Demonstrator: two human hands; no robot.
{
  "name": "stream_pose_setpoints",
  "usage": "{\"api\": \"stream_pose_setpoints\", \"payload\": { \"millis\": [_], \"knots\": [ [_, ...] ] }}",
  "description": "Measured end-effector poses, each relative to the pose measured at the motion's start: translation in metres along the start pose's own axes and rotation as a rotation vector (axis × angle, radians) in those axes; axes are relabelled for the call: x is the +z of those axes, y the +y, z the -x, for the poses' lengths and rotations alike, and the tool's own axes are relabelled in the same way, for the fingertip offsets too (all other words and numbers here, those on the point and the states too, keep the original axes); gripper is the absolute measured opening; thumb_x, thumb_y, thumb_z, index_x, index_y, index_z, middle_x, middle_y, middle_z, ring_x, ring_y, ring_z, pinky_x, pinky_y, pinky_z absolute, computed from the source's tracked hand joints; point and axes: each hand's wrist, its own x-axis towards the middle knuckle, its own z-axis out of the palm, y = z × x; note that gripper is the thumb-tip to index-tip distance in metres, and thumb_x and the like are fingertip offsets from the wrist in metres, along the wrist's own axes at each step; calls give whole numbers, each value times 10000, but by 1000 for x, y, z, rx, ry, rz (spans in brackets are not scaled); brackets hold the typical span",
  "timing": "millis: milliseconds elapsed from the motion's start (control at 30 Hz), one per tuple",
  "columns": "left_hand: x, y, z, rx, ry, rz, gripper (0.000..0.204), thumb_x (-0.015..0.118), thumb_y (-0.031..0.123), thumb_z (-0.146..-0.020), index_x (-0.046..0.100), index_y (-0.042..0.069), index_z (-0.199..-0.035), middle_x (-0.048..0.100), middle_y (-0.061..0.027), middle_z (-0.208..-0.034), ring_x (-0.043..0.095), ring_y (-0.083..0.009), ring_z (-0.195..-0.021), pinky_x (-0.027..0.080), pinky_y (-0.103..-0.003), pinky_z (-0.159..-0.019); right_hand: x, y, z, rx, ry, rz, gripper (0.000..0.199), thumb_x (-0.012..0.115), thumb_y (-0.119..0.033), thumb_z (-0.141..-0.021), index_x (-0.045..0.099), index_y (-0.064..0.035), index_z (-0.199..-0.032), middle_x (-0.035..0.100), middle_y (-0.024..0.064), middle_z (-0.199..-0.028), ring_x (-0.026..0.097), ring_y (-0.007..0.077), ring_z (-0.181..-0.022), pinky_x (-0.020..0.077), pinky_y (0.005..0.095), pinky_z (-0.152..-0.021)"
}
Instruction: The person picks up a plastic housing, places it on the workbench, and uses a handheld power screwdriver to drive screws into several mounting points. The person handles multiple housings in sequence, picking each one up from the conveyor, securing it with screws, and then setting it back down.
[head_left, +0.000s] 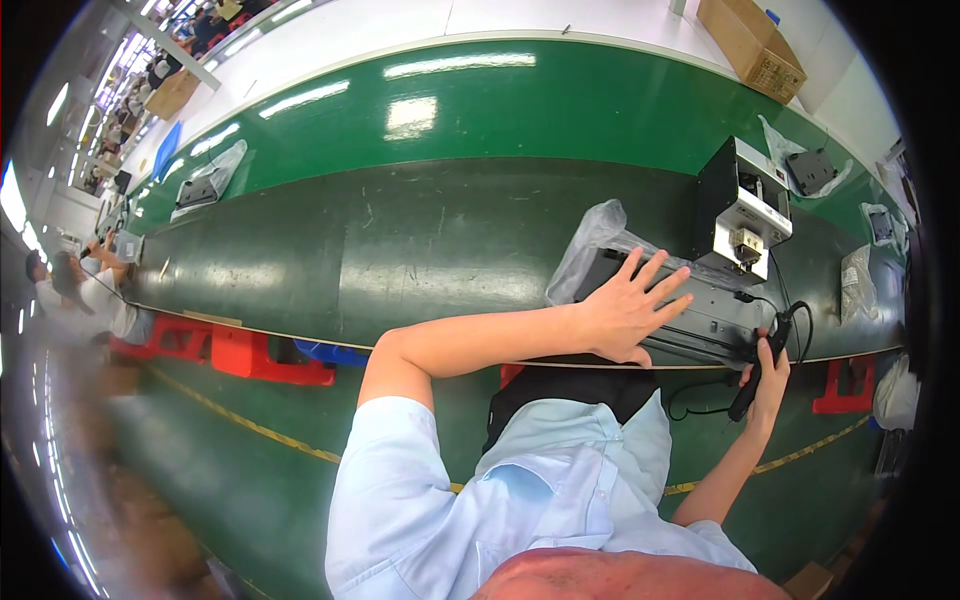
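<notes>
My left hand [632,308] lies with fingers spread over a long, flat grey-and-black device [712,308] at the near edge of the bench. At the device's right end, my right hand [766,378] is wrapped around a black corded electric screwdriver [745,400], which is tilted. Its tip is too small to make out. A crumpled clear plastic bag [580,262] lies against the device's left and far side. Just beyond the device stands a black-and-silver box-shaped machine [745,210], which looks like a screw feeder.
Bagged black devices lie at far left [200,188] and far right [812,172]. An open cardboard box [752,45] sits on the white surface behind. Red stools [262,358] stand under the bench edge. Another person [98,285] works at the far left. A black cable [802,330] loops beside my right hand.
</notes>
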Motion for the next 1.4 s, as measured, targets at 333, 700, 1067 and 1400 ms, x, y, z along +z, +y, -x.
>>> {"api": "stream_pose_setpoints", "payload": {
  "millis": [333, 700, 1067, 1400],
  "knots": [
    [-43, -24, -1, -144, -396, -89, 1028, 843, 451, -700, 412, 86, -1559, 530, -258, -1354, 529, -402, -1203, 440, -525, -963, 26, 3, 2, 49, -408, -222, 318, 592, -258, -1036, 587, 16, -1198, 674, 153, -1143, 484, 104, -468, 387, 265, -419],
    [-84, -105, 12, -554, -326, -271, 981, 780, 218, -696, 380, 186, -1591, 481, -303, -1395, 472, -465, -1303, 397, -627, -1055, 19, 13, -5, 91, -380, -307, 395, 589, -357, -1038, 568, -1, -1207, 650, 148, -1130, 440, 94, -425, 344, 255, -373],
    [-15, -206, 26, -578, 397, -517, 415, 651, 122, -818, 681, 77, -1229, 633, -147, -1341, 526, -347, -1311, 356, -624, -1106, 21, 19, -6, 104, -367, -363, 407, 573, -349, -1037, 569, 23, -1203, 644, 166, -1113, 440, 102, -426, 348, 256, -367],
    [2, -178, 10, -233, 487, -83, 165, 656, 40, -824, 753, 81, -951, 661, -68, -1011, 612, -291, -1031, 494, -426, -903, 21, 14, -10, 157, -356, -383, 413, 570, -349, -1046, 562, 23, -1226, 651, 168, -1136, 444, 108, -430, 359, 259, -373]
  ]
}}
